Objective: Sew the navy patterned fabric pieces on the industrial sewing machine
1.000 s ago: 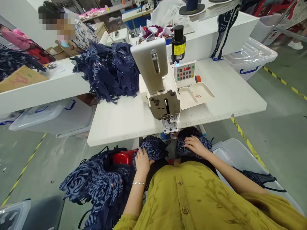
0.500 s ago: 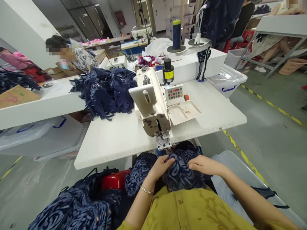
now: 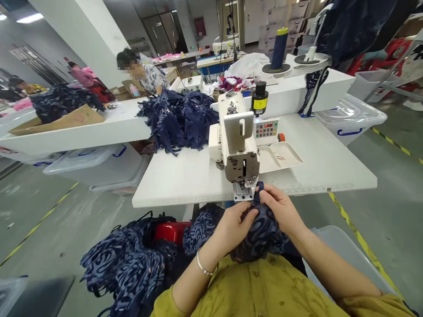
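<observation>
A navy patterned garment [image 3: 262,231] lies bunched in my lap, below the front edge of the sewing machine table. My left hand [image 3: 238,220] pinches its upper edge, thumb against the fingers. Close beside it, my right hand [image 3: 279,204] grips a dark blue fabric strap [image 3: 260,189] that loops up from the garment. Both hands are just right of and below the sewing machine [image 3: 243,163], near its needle plate [image 3: 243,193]. The strap is next to the plate; whether they touch I cannot tell.
A heap of navy fabric pieces [image 3: 181,119] sits left of the machine. More patterned garments [image 3: 128,259] hang low at my left by a red stool [image 3: 170,232]. A small parts tray [image 3: 276,158] stands right of the machine. A clear bin [image 3: 333,251] is at my right.
My hands have risen with the garment towards the needle plate. The right hand now grips a strap that stands up from the cloth. The view has swung left.
</observation>
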The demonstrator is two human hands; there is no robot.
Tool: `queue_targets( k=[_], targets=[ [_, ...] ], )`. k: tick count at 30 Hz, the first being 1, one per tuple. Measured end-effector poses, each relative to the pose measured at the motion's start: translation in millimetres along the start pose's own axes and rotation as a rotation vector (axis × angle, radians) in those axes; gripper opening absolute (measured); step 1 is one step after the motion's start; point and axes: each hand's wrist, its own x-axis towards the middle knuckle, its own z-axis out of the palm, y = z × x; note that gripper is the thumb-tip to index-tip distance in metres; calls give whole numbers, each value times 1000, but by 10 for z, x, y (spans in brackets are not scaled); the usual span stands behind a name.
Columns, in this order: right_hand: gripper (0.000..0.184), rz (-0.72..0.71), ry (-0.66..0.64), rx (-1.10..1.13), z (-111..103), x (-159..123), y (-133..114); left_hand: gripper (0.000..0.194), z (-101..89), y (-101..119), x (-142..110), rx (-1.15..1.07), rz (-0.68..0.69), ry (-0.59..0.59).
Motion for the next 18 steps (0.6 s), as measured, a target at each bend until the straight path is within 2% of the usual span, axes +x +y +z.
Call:
queue_targets(
  k=[3, 5, 8, 13, 18],
  targets=[
    [33, 22, -92, 11, 54, 106, 13, 15, 11, -36, 4, 12, -53, 61],
    [33, 21, -66, -3, 87, 196, 68, 14, 21, -73, 11, 60, -21, 149],
    [29, -50, 6, -76, 101, 370, 166, 22, 37, -170, 12, 228, 99, 280],
    [20, -216, -4, -321, 83, 623, 142, 41, 72, -367, -37, 590, 338, 265],
    [25, -368, -43, -499, 125, 765, 58, 43, 154, -424, -75, 709, 347, 315]
  ],
)
